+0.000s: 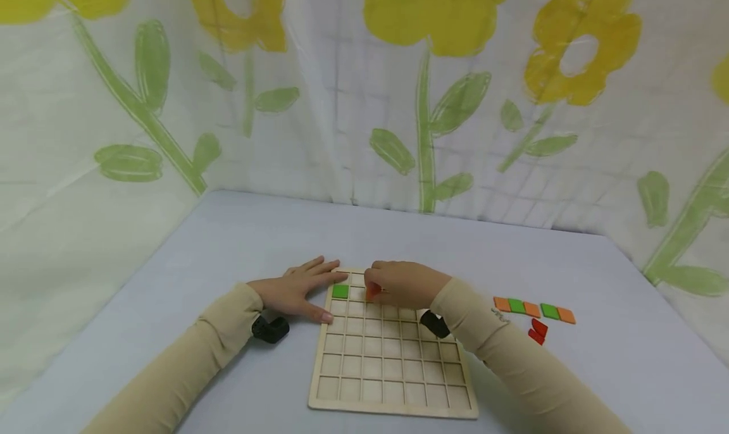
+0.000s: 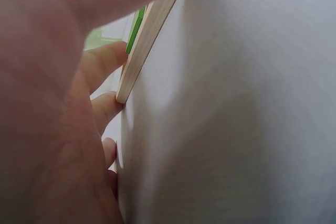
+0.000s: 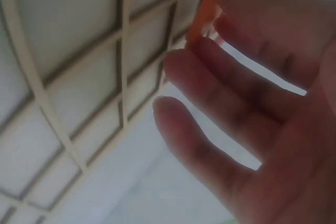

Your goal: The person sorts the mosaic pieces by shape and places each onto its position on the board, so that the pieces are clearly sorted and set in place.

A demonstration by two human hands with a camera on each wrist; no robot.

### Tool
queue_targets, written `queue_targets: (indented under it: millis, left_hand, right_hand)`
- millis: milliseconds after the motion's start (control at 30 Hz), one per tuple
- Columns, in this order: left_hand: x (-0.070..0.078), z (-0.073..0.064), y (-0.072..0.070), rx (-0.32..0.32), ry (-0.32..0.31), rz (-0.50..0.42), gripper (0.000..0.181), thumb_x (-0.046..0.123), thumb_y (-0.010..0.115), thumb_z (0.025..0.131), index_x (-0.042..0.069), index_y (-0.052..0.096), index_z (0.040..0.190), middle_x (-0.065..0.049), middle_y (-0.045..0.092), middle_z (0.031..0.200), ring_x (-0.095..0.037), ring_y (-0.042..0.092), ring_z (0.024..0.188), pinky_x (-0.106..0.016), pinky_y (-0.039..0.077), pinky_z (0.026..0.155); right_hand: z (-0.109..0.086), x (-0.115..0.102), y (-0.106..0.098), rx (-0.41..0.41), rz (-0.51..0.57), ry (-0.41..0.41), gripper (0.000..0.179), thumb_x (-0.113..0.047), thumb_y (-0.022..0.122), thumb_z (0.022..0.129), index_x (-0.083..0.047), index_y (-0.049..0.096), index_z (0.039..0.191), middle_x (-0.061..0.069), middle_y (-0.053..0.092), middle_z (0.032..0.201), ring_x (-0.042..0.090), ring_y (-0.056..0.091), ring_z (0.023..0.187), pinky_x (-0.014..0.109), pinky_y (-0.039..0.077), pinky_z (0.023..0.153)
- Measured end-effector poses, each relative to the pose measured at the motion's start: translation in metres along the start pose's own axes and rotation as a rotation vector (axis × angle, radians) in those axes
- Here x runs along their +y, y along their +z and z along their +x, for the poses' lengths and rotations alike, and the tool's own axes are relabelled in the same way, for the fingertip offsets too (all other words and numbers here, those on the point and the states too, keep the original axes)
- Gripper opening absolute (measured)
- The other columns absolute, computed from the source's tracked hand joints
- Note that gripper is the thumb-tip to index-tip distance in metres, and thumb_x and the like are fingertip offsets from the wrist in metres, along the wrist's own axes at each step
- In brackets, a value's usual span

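Note:
A wooden grid board with square cells lies flat on the table. One green square tile sits in a cell near its far left corner. Fingers spread, my left hand rests across the board's left edge beside that tile; the left wrist view shows fingertips touching the wooden edge. My right hand pinches an orange square tile between thumb and fingers over the far rows of cells. In the head view that orange tile shows partly, the rest hidden by the fingers.
To the right of the board lie a row of orange and green tiles, another green and orange pair, and small red pieces. Behind the table hangs a flower-patterned curtain. Black wrist cameras sit low at both wrists.

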State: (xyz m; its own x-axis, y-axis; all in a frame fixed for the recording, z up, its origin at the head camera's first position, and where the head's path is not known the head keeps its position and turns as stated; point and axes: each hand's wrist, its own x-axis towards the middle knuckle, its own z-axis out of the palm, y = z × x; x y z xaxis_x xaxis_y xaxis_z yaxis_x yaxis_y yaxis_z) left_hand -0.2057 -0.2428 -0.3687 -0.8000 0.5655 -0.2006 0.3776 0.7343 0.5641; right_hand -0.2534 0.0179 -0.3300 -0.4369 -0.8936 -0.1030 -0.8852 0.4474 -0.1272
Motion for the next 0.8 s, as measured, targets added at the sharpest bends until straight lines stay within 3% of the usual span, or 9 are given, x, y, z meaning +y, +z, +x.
queue_targets:
  millis: [367, 800]
  left_hand:
    - [0.000, 0.001, -0.001, -0.001, -0.004, -0.002, 0.085, 0.056, 0.067, 0.083, 0.026, 0.028, 0.152, -0.003, 0.009, 0.162, -0.031, -0.006, 0.148, -0.062, 0.005, 0.111]
    - [0.001, -0.001, -0.001, 0.005, 0.003, -0.009, 0.084, 0.055, 0.067, 0.083, 0.025, 0.028, 0.152, -0.004, 0.009, 0.162, -0.033, -0.006, 0.148, -0.065, 0.005, 0.110]
  right_hand:
    - [0.019, -0.009, 0.004, 0.048, -0.041, -0.074, 0.010, -0.028, 0.059, 0.097, -0.018, 0.060, 0.094, -0.009, 0.051, 0.085, 0.005, 0.049, 0.070, 0.023, 0.045, 0.069]
    - [0.024, -0.018, -0.005, 0.013, -0.054, -0.045, 0.012, -0.028, 0.061, 0.096, -0.017, 0.065, 0.099, -0.007, 0.058, 0.091, 0.005, 0.056, 0.077, 0.024, 0.049, 0.074]
